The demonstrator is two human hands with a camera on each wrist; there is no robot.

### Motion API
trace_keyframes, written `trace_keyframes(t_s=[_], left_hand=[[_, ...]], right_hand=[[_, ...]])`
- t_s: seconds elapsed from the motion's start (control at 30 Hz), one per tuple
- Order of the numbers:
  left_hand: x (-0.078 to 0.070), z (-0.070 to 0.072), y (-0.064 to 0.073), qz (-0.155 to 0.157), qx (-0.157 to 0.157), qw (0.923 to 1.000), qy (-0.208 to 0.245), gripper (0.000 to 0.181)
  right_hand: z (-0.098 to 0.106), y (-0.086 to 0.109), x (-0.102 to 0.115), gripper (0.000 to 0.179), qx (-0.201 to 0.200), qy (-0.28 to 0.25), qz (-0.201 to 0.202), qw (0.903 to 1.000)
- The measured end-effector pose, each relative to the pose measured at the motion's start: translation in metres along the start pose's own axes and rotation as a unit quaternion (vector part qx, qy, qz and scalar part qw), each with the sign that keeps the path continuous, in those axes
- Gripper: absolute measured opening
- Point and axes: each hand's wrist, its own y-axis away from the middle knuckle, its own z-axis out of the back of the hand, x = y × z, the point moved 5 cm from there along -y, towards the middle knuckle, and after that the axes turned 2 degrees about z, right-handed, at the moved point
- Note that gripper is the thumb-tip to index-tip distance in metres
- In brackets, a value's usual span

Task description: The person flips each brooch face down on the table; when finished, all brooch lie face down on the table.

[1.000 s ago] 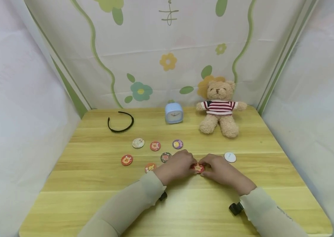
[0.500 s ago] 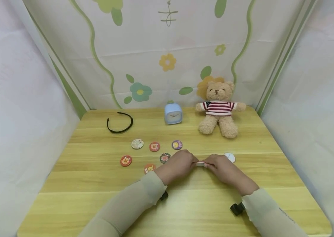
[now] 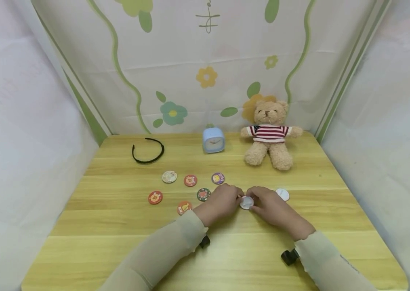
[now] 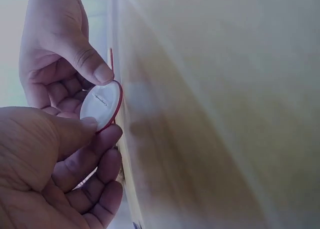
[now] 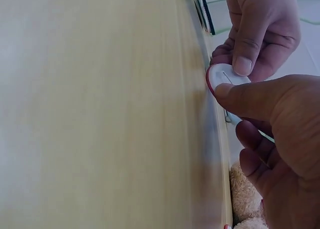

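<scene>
Both hands hold one round pin badge [image 3: 247,203] between them, low over the table. Its white back with a thin metal pin faces up, and a red rim shows along the edge in the left wrist view. My left hand [image 3: 223,202] pinches one side of it, thumb laid on the white back. From the other side my right hand [image 3: 269,205] pinches it near the rim, its thumb [image 5: 235,95] also over the back. The printed front is turned away from sight. Just beyond the right hand lies another badge [image 3: 282,194], white side up.
Several printed badges lie left of the hands, among them an orange one [image 3: 184,207], a dark green one [image 3: 203,194] and a purple one [image 3: 217,178]. Farther back are a black headband [image 3: 148,161], a blue clock [image 3: 213,140] and a teddy bear [image 3: 269,135] against the patterned curtain.
The badge in the hands has flipped over: its red printed face showed first, then its edge, and now the white back faces up. Both hands have stayed in nearly the same place.
</scene>
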Motion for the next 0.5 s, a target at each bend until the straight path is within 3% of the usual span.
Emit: trace_keyframes(t_s=[0.13,0.5], left_hand=[[0.0,-0.002,-0.001,0.002,-0.004,0.9999,-0.009,0.025],[-0.007,-0.011,-0.012,-0.039,-0.009,0.998,-0.048,0.021]], right_hand=[[-0.002,0.001,-0.005,0.032,0.006,0.0,-0.016,0.9999],[0.008,0.001,-0.022,0.033,0.014,-0.002,-0.025,0.9996]])
